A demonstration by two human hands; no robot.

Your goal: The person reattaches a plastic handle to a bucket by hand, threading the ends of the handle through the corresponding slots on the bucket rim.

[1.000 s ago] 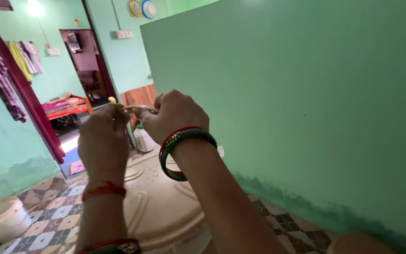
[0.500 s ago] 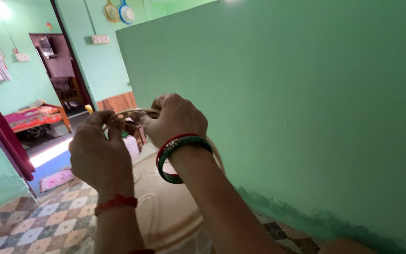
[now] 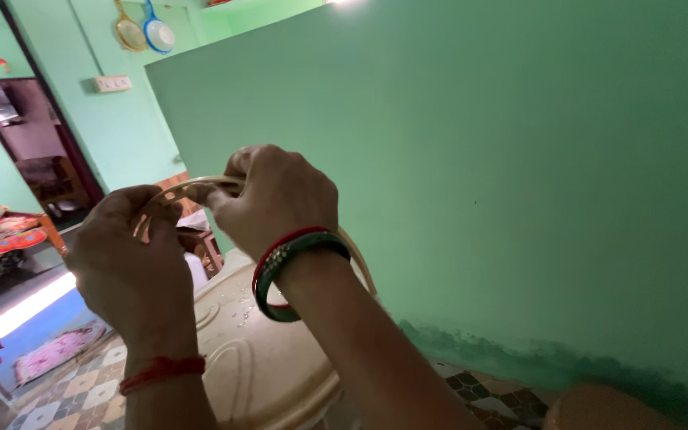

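Observation:
Both my hands are raised in front of me and grip one thin tan cord (image 3: 189,185) that arcs between them. My left hand (image 3: 125,259), with a red thread at the wrist, pinches one end of the arc. My right hand (image 3: 276,195), wearing red and green bangles, closes on the other end. The cord runs on behind my right wrist and curves down at the right (image 3: 362,267). Where it ends is hidden behind my arm.
A beige plastic table top (image 3: 260,362) lies below my hands, beside a green wall (image 3: 479,159). A patterned tile floor (image 3: 57,394), a small mat and a doorway to a room with a bed lie to the left. Two round utensils hang high on the far wall.
The view has swung right and the wall fills more of it. My hands stay together on the cord, now slightly lower and more central.

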